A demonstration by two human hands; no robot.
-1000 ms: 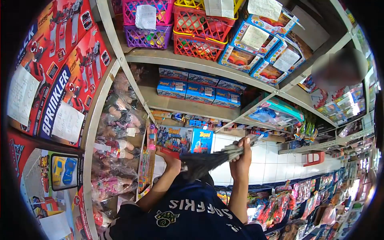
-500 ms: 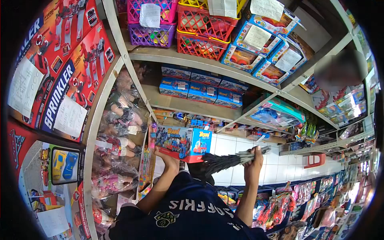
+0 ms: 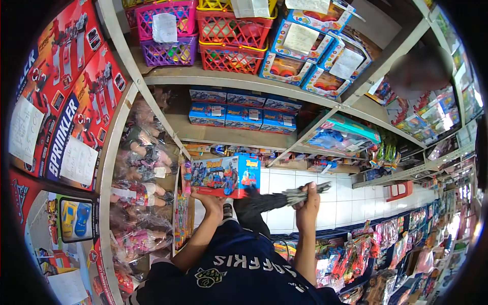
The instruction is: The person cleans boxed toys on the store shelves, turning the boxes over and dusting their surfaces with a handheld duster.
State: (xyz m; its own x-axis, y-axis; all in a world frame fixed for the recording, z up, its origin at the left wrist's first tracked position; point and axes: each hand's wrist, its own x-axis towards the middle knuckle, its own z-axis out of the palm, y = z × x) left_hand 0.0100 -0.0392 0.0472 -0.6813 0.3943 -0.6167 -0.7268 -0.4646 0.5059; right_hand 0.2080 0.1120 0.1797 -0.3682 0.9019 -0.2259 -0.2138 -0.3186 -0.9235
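Observation:
A box with train pictures [image 3: 218,176], red and blue, is tilted in front of the lower shelf. My left hand [image 3: 209,201] supports it from beneath at its lower left edge. My right hand [image 3: 308,199] is wrapped round the pale end of a dark feather duster [image 3: 269,200]. The duster's dark feathers point left and reach the box's lower right corner. Several similar blue boxes [image 3: 243,117] stand stacked on the shelf above.
Plastic baskets [image 3: 232,56] and boxed toys [image 3: 284,69] fill the upper shelf. Bagged dolls [image 3: 145,195] and large red boxes [image 3: 76,117] are at the left. Bagged toys [image 3: 356,256] hang at the lower right. A red stool [image 3: 398,191] is on the tiled floor [image 3: 330,203].
The duster has swung off the front of the box, then back to its lower right corner. The box now shows more fully. The whole view has shifted slightly.

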